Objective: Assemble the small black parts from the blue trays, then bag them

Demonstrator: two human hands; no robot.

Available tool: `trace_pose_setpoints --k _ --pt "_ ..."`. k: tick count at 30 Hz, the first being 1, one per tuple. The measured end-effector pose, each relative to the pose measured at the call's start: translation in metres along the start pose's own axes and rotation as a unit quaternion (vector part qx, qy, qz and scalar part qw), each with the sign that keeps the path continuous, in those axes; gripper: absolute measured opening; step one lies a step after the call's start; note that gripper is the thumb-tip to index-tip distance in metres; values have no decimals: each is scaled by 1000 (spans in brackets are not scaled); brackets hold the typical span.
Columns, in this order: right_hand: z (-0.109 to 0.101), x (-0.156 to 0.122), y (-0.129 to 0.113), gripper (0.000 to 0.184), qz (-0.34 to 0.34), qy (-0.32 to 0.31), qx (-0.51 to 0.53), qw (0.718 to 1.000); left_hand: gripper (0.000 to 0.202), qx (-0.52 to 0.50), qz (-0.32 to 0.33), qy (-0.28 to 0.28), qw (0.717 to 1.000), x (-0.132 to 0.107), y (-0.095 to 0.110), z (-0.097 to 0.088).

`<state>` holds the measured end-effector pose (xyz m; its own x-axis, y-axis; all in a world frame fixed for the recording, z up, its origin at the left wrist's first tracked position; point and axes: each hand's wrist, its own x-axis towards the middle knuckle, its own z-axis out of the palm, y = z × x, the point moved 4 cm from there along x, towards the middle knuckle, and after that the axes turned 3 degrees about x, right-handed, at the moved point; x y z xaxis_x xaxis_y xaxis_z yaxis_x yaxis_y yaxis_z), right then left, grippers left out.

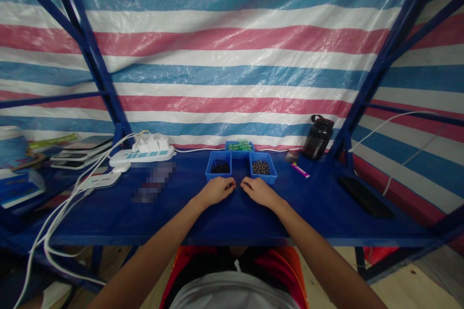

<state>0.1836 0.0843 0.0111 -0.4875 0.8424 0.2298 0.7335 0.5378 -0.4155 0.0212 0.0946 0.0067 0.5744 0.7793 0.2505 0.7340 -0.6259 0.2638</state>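
Note:
My left hand rests on the blue table with its fingers curled in. It lies just in front of a blue bin of small black parts. Opposite it, my right hand is curled the same way, by a second blue bin holding small dark and brassy pieces. A narrow gap separates the two hands, and no object shows in either. Farther back, a third blue bin contains green-wrapped items.
At left are a white power strip with cables, stacked phones and a blurred-out patch. A dark bottle, a purple-and-white packet and a black flat object are at right. Blue frame posts flank the table before striped sheeting.

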Motion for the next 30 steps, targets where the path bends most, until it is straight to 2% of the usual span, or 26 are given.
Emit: trace_pose_setpoints --k 10,15,20,30 --pt "7 2 8 10 -10 -5 63 998 11 -19 -15 -19 1000 2 -3 4" --pt "7 2 9 12 -10 4 63 998 12 -13 -5 -10 1000 2 -3 3" --pt "8 1 10 19 -14 1 76 997 22 6 4 4 1000 0 1 0" --pt "5 1 10 18 -4 12 87 996 27 26 17 2 1000 -2 3 -1"
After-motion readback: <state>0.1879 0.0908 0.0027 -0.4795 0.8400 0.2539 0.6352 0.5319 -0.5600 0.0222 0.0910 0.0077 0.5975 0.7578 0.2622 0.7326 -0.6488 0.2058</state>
